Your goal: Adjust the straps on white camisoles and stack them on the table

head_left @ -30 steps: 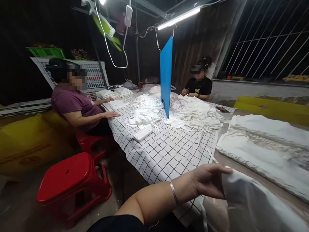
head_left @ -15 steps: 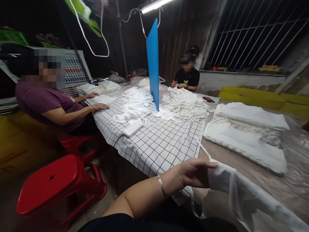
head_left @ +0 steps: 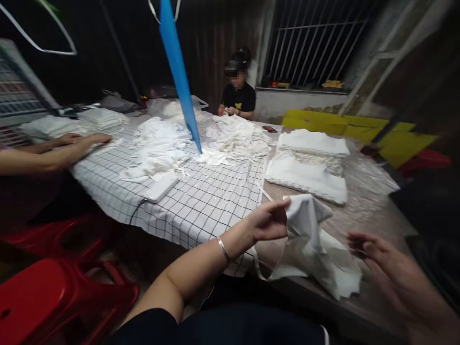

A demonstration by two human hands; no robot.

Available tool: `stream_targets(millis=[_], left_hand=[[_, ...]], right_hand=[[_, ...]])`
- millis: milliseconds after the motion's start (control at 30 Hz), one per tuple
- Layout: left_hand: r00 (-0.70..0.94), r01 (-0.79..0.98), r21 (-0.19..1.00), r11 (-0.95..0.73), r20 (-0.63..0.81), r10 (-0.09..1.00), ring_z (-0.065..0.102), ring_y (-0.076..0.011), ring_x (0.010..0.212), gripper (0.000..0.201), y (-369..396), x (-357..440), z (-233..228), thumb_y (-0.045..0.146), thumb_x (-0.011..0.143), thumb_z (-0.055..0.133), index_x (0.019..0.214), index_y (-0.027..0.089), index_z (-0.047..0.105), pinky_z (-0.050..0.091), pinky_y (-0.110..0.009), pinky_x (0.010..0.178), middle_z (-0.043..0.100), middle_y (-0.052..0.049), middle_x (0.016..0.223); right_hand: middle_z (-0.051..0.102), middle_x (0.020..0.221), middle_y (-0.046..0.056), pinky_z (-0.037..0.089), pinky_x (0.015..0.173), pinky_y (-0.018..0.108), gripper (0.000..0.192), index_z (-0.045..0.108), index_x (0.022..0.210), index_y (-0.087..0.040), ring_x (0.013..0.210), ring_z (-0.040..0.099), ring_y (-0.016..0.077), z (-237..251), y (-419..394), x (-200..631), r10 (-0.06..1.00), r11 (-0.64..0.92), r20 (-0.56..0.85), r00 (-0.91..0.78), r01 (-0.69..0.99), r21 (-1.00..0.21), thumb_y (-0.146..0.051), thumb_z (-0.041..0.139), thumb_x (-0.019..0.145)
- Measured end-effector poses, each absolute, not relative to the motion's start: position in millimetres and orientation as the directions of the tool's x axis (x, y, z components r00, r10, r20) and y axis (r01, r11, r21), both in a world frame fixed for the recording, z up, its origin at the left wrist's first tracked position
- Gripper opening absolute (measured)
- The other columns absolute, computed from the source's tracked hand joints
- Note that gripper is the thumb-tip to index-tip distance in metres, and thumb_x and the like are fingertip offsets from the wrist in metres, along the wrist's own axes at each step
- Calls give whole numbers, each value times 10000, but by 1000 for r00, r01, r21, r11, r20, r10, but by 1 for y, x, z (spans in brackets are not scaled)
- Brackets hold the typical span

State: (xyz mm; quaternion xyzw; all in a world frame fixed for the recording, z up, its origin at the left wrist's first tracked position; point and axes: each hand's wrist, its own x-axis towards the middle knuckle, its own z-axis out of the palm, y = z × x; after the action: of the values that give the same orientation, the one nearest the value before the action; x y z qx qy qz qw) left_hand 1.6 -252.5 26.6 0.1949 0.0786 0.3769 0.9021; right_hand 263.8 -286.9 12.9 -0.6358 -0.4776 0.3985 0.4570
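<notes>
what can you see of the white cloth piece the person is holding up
The white cloth piece looks like thin, soft woven fabric, crumpled and partly folded. The left hand pinches its upper edge and lifts that part, while the rest trails down onto the bare table near the front edge. A narrow white strap hangs from it in a loop toward the lap. The right hand is open beside it, not touching.

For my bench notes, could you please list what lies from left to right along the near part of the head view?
Red stool → left hand → white cloth, pinched by that hand → right hand, open and apart from the cloth.
</notes>
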Motion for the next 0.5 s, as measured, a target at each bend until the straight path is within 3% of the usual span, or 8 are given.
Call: stream_targets(millis=[67, 133, 267, 333, 433, 500], left_hand=[[735, -608, 478, 634, 37, 677, 643, -166, 736, 237, -240, 15, 42, 277, 903, 544, 877, 108, 708, 441, -302, 803, 708, -75, 780], [769, -555, 569, 607, 73, 635, 642, -176, 770, 247, -229, 25, 54, 312, 908, 559, 927, 116, 707, 443, -308, 807, 708, -81, 823], [751, -496, 757, 426, 128, 647, 619, -157, 838, 303, -215, 30, 50, 374, 849, 675, 1028, 130, 699, 431, -279, 816, 698, -78, 937], [729, -478, 803, 356, 136, 671, 611, -156, 862, 386, -215, 31, 41, 419, 795, 734, 1060, 141, 695, 428, -273, 816, 688, -84, 979], [729, -448, 838, 311, 141, 669, 609, -183, 874, 520, -225, 38, 34, 541, 761, 725, 1091, 141, 689, 442, -309, 826, 678, -103, 975], [710, -400, 902, 165, 190, 678, 604, -220, 961, 496, -238, 46, 40, 561, 823, 642, 1085, 143, 697, 438, -352, 897, 669, -106, 1010]], right_hand=[[713, 966, 103, 536, 793, 355, 615, 730, 850, -225, 922, 640, 275, 37, -284, 244, 993, -59, -34, 113, 225, -973, -731, 748, 500], [706, 887, 76, 511, 811, 329, 539, 727, 832, -202, 886, 629, 237, 56, -279, 232, 1000, 11, 17, 22, 225, -974, -667, 775, 564], [628, 685, -7, 510, 706, 275, 303, 644, 658, -210, 684, 585, 142, 86, -277, 234, 978, 176, 173, 119, -11, -984, -456, 814, 614], [650, 738, -17, 523, 688, 257, 277, 614, 692, -226, 693, 603, 131, 93, -280, 239, 957, 237, 213, 199, -108, -965, -414, 809, 632], [699, 935, 10, 549, 699, 282, 409, 625, 873, -253, 807, 654, 170, 83, -286, 236, 974, 153, 145, 174, -39, -987, -452, 845, 591], [706, 955, 44, 557, 674, 323, 519, 632, 962, -249, 829, 668, 220, 69, -291, 231, 996, 15, 19, 82, 44, -999, -492, 851, 560]])
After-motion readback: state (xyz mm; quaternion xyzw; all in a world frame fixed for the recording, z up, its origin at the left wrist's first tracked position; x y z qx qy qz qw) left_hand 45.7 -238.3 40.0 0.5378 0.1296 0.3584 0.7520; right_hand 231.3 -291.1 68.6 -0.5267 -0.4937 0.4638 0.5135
